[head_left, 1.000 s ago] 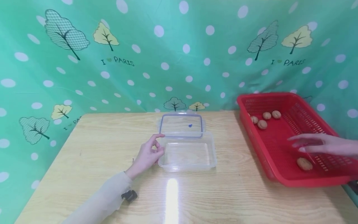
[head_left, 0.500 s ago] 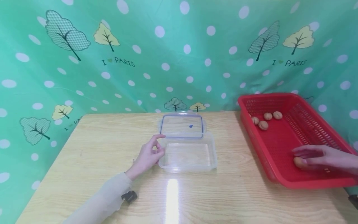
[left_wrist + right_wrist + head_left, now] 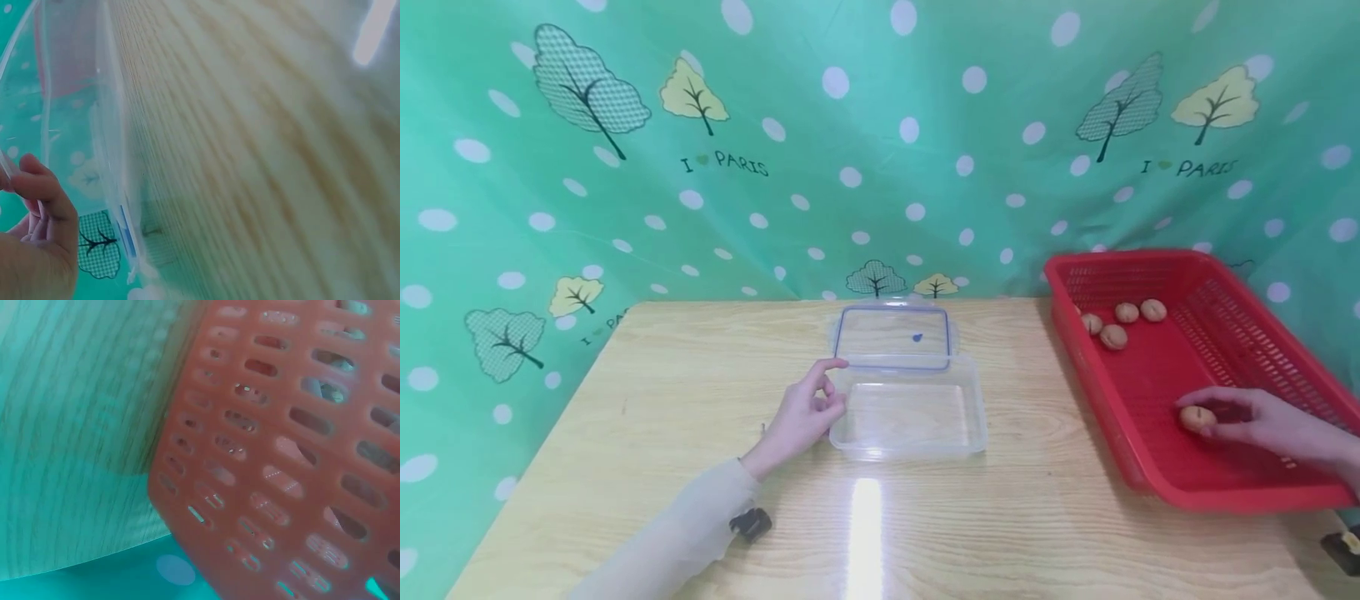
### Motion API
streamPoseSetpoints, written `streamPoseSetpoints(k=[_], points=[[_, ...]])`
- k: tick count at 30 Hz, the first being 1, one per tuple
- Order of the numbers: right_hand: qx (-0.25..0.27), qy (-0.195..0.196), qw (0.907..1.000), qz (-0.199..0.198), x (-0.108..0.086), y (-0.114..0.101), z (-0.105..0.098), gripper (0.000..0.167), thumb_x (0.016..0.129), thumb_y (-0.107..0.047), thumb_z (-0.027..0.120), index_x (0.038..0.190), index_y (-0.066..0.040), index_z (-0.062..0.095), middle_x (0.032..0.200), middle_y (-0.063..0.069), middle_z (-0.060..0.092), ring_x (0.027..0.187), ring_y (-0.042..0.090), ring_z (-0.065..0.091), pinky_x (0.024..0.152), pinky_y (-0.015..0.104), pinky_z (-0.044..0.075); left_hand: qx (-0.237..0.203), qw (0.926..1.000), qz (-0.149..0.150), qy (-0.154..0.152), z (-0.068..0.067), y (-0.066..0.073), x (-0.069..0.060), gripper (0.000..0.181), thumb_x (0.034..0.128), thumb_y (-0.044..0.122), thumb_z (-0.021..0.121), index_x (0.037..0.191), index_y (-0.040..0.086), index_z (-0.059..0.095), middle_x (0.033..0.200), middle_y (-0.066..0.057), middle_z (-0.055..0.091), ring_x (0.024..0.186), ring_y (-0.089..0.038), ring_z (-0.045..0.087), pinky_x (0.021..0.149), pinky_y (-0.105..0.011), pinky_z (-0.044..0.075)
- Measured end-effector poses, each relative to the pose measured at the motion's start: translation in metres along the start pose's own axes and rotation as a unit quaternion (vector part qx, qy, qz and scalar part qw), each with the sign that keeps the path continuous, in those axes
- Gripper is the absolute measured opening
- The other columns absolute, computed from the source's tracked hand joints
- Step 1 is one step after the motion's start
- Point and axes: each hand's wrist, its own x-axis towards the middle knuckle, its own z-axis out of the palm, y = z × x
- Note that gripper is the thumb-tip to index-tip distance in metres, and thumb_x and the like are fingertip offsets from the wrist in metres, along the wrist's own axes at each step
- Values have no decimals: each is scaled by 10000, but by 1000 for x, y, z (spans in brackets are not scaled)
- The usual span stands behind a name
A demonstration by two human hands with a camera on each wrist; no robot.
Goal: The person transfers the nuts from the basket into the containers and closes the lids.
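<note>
While the left hand (image 3: pixel 797 417) pinches the left rim of the box (image 3: pixel 910 421), the right hand (image 3: pixel 1257 423) holds a walnut (image 3: pixel 1195 418) between thumb and fingers inside the basket (image 3: pixel 1096 400); other walnuts (image 3: pixel 1114 337) lie near its far left corner.

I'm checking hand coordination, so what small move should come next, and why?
Probably the right hand should lift its walnut straight up past the rim of the red basket. The fingers and thumb appear to have it pinched, but it is still inside the basket, while the left hand is at the left side of the clear container.
</note>
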Motion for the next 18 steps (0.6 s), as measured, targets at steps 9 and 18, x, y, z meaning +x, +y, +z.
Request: streamPoseSetpoints(k=[9,18], points=[[537,266,9975,-363,6,-8,-2,380,908,-100,662,1240,60,571,1018,-108,663,867,12,555,682,177,485,10,9998,207,27,0,-2,1,498,866,-93,556,1340,18,448,783,-66,450,406,-77,434,360,-180,348],[164,438,9988,-167,10,-16,-5,457,896,-200,694,1270,30,566,1028,-129,635,862,-15,526,656,239,514,183,9996,192,-52,0,-4,0,485,886,-66,546,1349,15,425,736,-30,465,398,-46,413,371,-177,366]])
